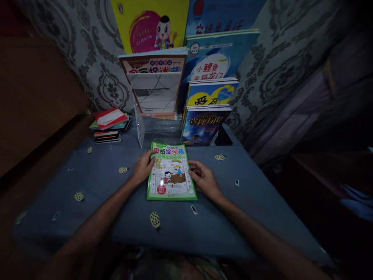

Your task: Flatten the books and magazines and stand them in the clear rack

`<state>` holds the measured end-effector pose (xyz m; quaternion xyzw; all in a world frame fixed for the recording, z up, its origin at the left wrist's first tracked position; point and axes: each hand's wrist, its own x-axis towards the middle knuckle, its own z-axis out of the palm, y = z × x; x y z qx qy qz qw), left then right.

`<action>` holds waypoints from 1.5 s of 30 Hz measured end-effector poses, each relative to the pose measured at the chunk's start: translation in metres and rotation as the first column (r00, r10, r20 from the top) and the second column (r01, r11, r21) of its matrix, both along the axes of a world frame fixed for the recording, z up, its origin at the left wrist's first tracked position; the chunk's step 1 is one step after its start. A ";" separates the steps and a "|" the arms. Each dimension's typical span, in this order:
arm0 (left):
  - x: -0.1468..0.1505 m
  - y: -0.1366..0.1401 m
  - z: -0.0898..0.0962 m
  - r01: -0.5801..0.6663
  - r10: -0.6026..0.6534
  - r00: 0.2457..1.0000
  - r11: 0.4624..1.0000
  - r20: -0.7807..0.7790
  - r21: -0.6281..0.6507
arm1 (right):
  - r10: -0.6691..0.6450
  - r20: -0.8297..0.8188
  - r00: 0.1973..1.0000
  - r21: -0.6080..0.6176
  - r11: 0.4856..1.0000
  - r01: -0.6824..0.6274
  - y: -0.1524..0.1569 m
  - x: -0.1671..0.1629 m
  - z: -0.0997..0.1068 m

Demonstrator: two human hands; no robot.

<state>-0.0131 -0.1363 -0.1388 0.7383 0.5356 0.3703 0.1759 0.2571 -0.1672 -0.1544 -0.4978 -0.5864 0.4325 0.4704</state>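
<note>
A green-bordered picture book (171, 171) with a cartoon cover lies face up on the table, in front of a clear plastic book stand (159, 130). At its upper left edge is my left hand (143, 167), thumb on the cover and fingers along the side. My right hand (205, 179) grips the right edge, with its fingers bent against the book. Both hands are closed on the book; some fingertips are hidden. Behind it, the stand's left side holds a brown-covered book (154, 64), and its right side holds several books, with a dark blue book (204, 124) in front.
A blue tablecloth (110, 210) with pineapple prints covers the table. Several books are piled at the back left, a red and white one (110, 118) on top. A dark flat object (223, 137) lies right of the stand. Patterned curtain (113, 85) hangs behind.
</note>
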 end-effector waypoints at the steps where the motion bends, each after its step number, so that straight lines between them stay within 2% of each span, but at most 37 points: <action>1: -0.001 -0.002 0.004 -0.020 0.023 0.991 0.999 -0.134 0.027 | 0.009 0.006 1.000 0.002 1.000 -0.009 0.000 0.000 0.000; 3: -0.002 -0.005 0.010 -0.065 0.085 0.931 0.996 -0.355 0.067 | 0.026 0.026 0.999 0.015 1.000 -0.026 0.001 0.000 0.000; 6: 0.000 -0.008 0.013 -0.088 0.129 0.851 0.991 -0.509 0.105 | 0.034 0.105 0.994 0.067 0.997 -0.041 0.000 0.001 0.001; 10: 0.001 -0.004 0.011 -0.031 0.069 0.839 0.996 -0.540 0.080 | 0.023 0.324 0.946 0.148 0.986 -0.075 -0.003 0.004 0.005; 15: 0.001 0.011 0.011 0.026 -0.027 0.836 1.000 -0.547 -0.010 | -0.066 0.599 0.798 0.323 0.932 -0.165 -0.002 0.002 0.010; 18: 0.002 0.019 0.013 0.018 -0.039 0.839 0.999 -0.542 -0.043 | -0.077 0.705 0.705 0.369 0.889 -0.272 0.004 -0.007 0.014; 23: 0.006 0.020 0.018 0.018 -0.027 0.808 1.000 -0.588 -0.020 | 0.071 0.792 0.607 0.302 0.818 -0.490 0.028 -0.043 0.023; 27: 0.008 0.016 0.024 0.020 -0.009 0.771 1.000 -0.637 0.010 | 0.152 0.820 0.552 0.211 0.816 -0.538 0.052 -0.079 0.030; 30: 0.008 0.016 0.024 0.024 0.002 0.765 0.999 -0.644 0.032 | 0.168 0.838 0.518 0.158 0.835 -0.527 0.065 -0.092 0.031; 34: 0.006 0.017 0.021 0.051 0.001 0.782 0.997 -0.624 0.065 | 0.161 0.821 0.548 0.179 0.839 -0.515 0.074 -0.083 0.026; 39: 0.003 0.018 0.016 0.078 -0.009 0.790 0.993 -0.614 0.086 | 0.117 0.793 0.598 0.252 0.830 -0.497 0.076 -0.046 0.014; 45: 0.003 0.019 0.013 0.061 0.000 0.796 0.995 -0.606 0.080 | 0.065 0.768 0.637 0.246 0.889 -0.387 0.072 -0.009 0.009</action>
